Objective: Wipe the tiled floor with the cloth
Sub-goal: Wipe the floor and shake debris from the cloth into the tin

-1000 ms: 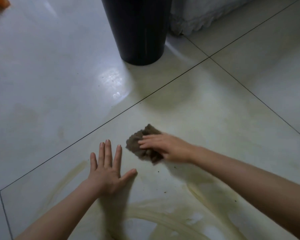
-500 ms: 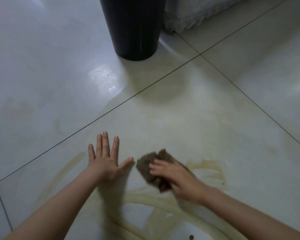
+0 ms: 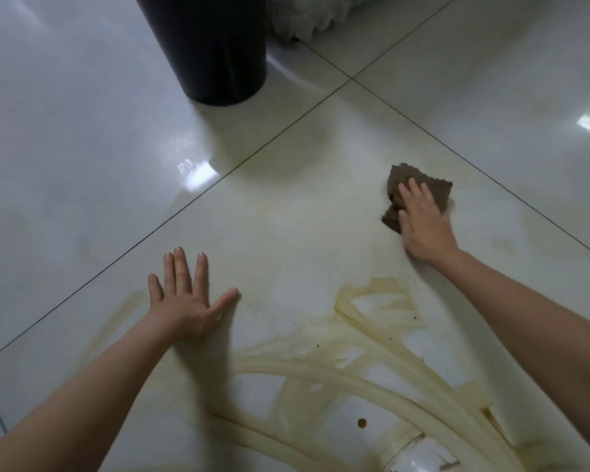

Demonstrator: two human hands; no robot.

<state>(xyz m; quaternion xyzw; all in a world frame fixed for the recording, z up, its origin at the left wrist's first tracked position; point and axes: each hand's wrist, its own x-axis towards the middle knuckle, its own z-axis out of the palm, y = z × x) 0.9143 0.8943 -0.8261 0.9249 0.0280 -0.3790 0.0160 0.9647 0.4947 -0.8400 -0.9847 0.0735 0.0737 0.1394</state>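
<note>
The right hand (image 3: 423, 226) presses flat, grip open, on the crumpled brown cloth (image 3: 397, 180), and the dirty yellow streaks (image 3: 382, 321) on the shiny white tiled floor (image 3: 82, 148) lie behind it, toward the person.

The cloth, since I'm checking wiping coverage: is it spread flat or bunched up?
Bunched up: the brown cloth shows lumpy, uneven folds under the right hand, which presses it on the tiled floor.

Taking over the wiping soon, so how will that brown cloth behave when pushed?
Probably floppy: the brown cloth lies crumpled under the right hand. It likely slides easily, since the glossy tile shows wet-looking yellowish streaks. Unpressed, it may bunch up.
</note>
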